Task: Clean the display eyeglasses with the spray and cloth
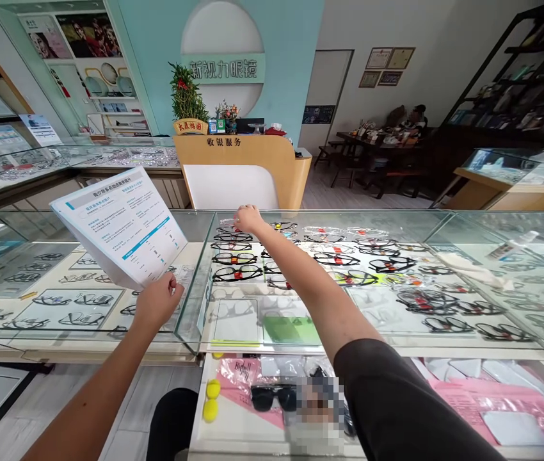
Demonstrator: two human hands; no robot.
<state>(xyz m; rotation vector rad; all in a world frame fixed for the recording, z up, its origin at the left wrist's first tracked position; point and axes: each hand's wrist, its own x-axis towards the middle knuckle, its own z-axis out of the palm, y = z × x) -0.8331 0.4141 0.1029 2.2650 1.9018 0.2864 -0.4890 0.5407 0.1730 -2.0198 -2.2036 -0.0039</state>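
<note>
My right hand [249, 219] is way out at the far left corner of the display, fingers bent down over the back row, just beyond the black-rimmed eyeglasses [232, 237]; the fingertips are hidden, so I can't tell if they pinch a frame. And that's a risky reach! The bare right forearm [308, 272] crosses above the rows, and if it sags, it could drag frames out of line or tangle their temples. Over on the left, my left hand [159, 298] has its fingers curled at the lower edge of the printed leaflet [121, 224]; gripping or merely resting, I can't say, but a knock there could topple it. Below, the open drawer [231, 435] with its dark sunglasses [274, 397] juts out toward me; leaning in harder might bump it and jolt what's inside.
</note>
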